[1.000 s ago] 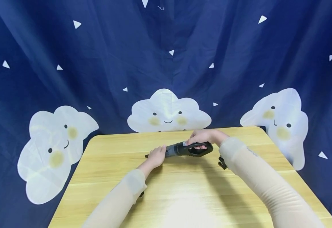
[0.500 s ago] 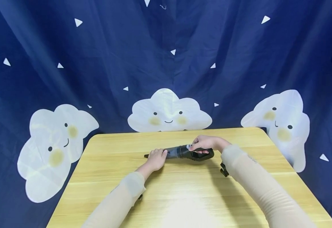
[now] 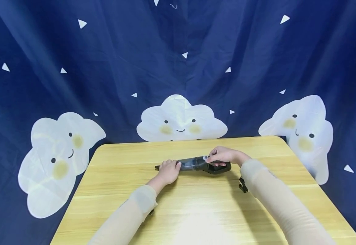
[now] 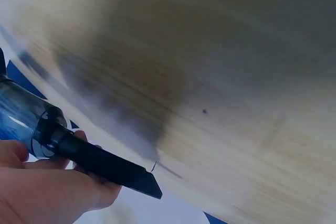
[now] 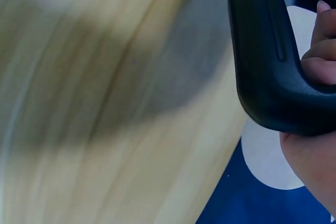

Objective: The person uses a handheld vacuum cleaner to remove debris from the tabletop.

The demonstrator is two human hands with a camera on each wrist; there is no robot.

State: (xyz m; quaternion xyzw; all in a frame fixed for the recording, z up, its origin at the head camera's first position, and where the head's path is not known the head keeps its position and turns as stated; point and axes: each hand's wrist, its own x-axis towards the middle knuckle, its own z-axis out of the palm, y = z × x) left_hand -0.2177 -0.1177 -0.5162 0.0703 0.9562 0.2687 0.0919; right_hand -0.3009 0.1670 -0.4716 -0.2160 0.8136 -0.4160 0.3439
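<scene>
A black handheld vacuum cleaner [image 3: 200, 164] with a smoky see-through front section lies across both hands above the far half of the table. My left hand [image 3: 168, 171] grips its front end, and the flat black nozzle [image 4: 110, 163] pokes out past the fingers in the left wrist view. The right hand [image 3: 222, 155] holds the looped handle [image 5: 262, 72], fingers curled through the opening, with the thumb on top near a light-coloured spot. In the right wrist view only the handle's rear and some fingers show.
The wooden table [image 3: 129, 197] has rounded far corners and carries shadows of the arms. Behind it hangs a dark blue curtain [image 3: 153, 51] with white clouds and triangles. Black camera mounts [image 3: 243, 185] hang under the sleeved wrists.
The right hand and the vacuum's handle end have come down and slightly to the right, so the vacuum lies more level. My left hand has shifted slightly right, still gripping the front.
</scene>
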